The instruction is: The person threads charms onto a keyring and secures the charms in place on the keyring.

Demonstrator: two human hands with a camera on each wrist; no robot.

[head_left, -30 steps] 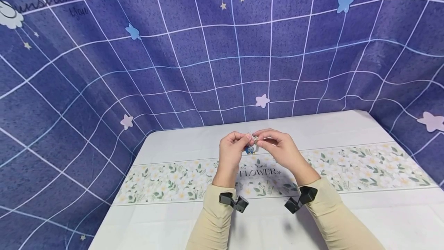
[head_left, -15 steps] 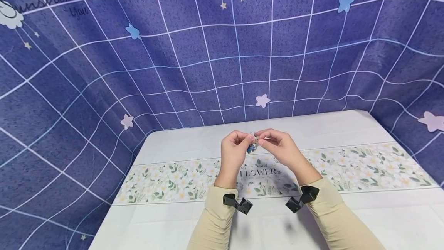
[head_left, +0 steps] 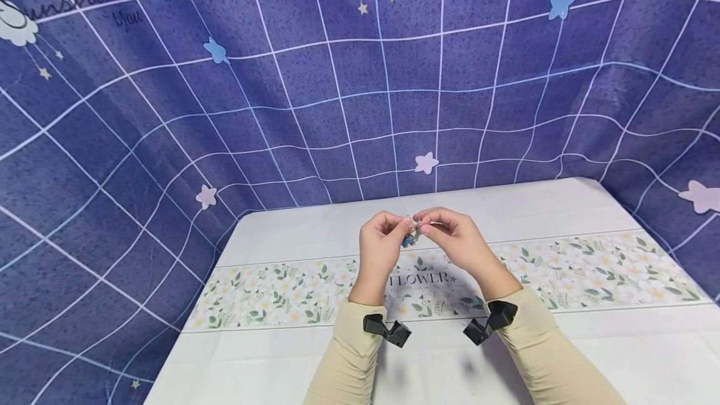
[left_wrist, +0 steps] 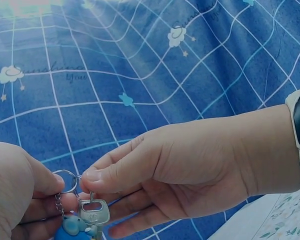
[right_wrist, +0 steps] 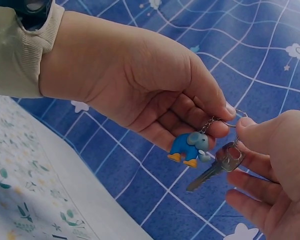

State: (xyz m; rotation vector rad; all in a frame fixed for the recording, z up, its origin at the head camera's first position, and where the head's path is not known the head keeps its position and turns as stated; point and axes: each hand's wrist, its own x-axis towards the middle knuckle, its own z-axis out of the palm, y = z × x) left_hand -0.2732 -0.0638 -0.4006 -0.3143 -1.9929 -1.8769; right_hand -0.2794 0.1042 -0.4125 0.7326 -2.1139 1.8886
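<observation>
My left hand [head_left: 380, 245] pinches a metal key ring [left_wrist: 69, 181] between thumb and fingers. From that ring a short chain [right_wrist: 207, 124] carries a blue elephant charm [right_wrist: 188, 147] with yellow feet. Opposite, my right hand [head_left: 457, 241] pinches a smaller ring that bears a silver key [right_wrist: 229, 156]. The two rings meet between the fingertips; whether they are linked cannot be told. The key hangs beside the elephant, its blade slanting downward in the right wrist view. Both hands are raised above the table, and fingers partly hide the rings.
A white tablecloth [head_left: 270, 355] with a flower-printed band [head_left: 590, 270] covers the table below. Behind and to the left hangs a blue grid-patterned curtain [head_left: 315, 105]. Black wrist cameras [head_left: 388, 330] sit on both sleeves.
Both hands have shifted very slightly to the right. The elephant charm has turned and now hangs at a different angle below the fingers. Each hand keeps its pinch.
</observation>
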